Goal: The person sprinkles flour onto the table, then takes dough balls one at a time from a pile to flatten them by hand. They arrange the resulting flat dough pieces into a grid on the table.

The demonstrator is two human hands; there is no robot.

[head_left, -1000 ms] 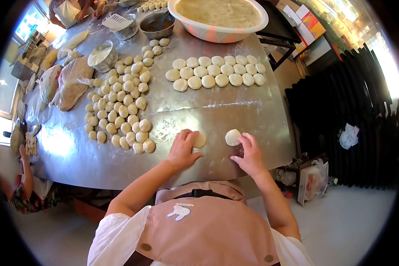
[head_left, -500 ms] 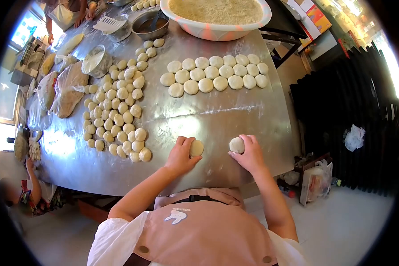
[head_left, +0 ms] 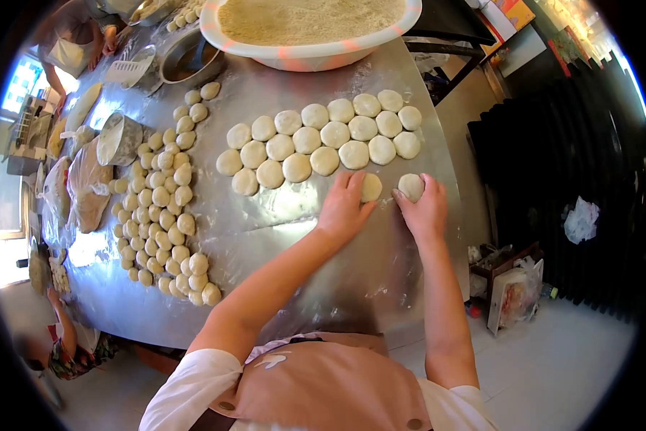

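My left hand curls round the left side of a flattened dough round at the steel table's surface, just below the laid-out rows. To its right, my right hand grips another dough round, thumb at the lower left and fingers along the right edge. Just beyond both hands, flattened dough rounds lie close together in three slanting rows. Many smaller dough balls are bunched on the left of the steel table.
A large white basin of crumbly tan filling stands at the back. Left of it are a metal bowl, a floury tub and bagged dough. Other people stand at the far left. Stacked black objects rise at the right.
Both hands have moved away from my body toward the rows, each with its dough round. They are now closer together, and my view has shifted to the right.
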